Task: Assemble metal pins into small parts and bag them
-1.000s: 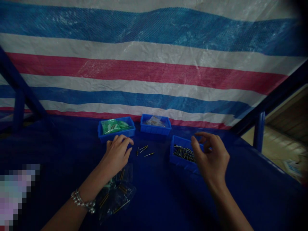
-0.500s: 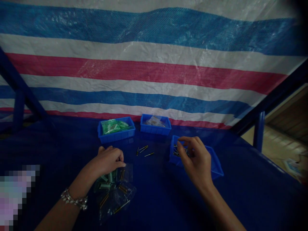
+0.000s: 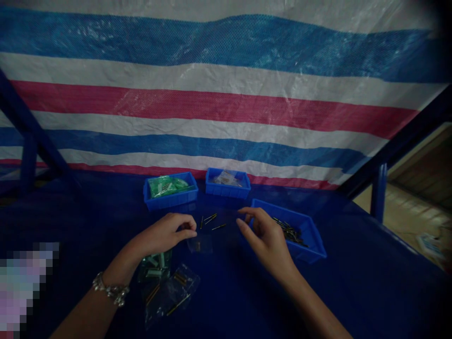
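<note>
My left hand (image 3: 173,230) pinches the edge of a small clear plastic bag (image 3: 205,245) with a short dark piece in it, just above the blue table. My right hand (image 3: 266,228) hovers beside the blue bin (image 3: 314,254) of dark metal pins (image 3: 289,231), covering its left part. Its thumb and fingers are apart, and nothing shows between them. Several loose pins (image 3: 219,227) lie on the table between my hands. Below my left wrist are a bag with pale green pieces (image 3: 154,272) and clear bags with brass-coloured pins (image 3: 180,278).
At the back stand a blue bin (image 3: 169,202) with green bags and another blue bin (image 3: 229,190) with clear bags. A striped tarp (image 3: 226,108) hangs behind them. Dark blue frame bars (image 3: 379,193) rise at both sides. A blurred-out patch (image 3: 24,287) lies at the left.
My left hand has moved right, carrying the small clear bag off the other bags. My right hand has come out of the pin bin and shifted left.
</note>
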Tool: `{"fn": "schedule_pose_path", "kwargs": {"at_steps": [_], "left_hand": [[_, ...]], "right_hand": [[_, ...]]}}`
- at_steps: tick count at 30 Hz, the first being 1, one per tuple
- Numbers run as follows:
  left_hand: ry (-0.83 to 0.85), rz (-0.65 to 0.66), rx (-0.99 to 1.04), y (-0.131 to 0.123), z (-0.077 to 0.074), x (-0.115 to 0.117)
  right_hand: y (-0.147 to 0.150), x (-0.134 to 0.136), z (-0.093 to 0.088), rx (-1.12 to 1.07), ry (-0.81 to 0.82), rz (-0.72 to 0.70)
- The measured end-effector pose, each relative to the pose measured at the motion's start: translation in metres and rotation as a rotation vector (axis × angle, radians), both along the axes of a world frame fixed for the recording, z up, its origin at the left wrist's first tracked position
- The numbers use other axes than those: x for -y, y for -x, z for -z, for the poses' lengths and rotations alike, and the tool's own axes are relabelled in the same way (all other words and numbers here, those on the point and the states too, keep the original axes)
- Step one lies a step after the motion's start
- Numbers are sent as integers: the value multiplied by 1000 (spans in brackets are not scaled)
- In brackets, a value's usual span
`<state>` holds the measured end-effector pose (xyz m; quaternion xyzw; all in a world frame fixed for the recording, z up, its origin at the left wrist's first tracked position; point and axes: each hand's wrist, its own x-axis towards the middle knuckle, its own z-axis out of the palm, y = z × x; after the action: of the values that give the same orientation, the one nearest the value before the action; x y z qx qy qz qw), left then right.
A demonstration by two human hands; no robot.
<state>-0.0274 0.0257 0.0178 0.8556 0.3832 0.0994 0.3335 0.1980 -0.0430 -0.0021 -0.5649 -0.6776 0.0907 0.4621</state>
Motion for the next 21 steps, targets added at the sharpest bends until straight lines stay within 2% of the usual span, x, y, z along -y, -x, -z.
{"fn": "schedule_pose_path", "kwargs": {"at_steps": [2,8,14,21], "left_hand": [[44,-9,108,-5,1,1],[158,-76,310,-19,3,9],[188,-106,400,-25,3,13],[200,-96,404,-28,3,17]], "right_hand": [[3,1,0,-37,67,-69],[13,7,-4,-86,116,-135],[31,11,4,-264,398,-340],[37,8,12,-365,479,-338]]}}
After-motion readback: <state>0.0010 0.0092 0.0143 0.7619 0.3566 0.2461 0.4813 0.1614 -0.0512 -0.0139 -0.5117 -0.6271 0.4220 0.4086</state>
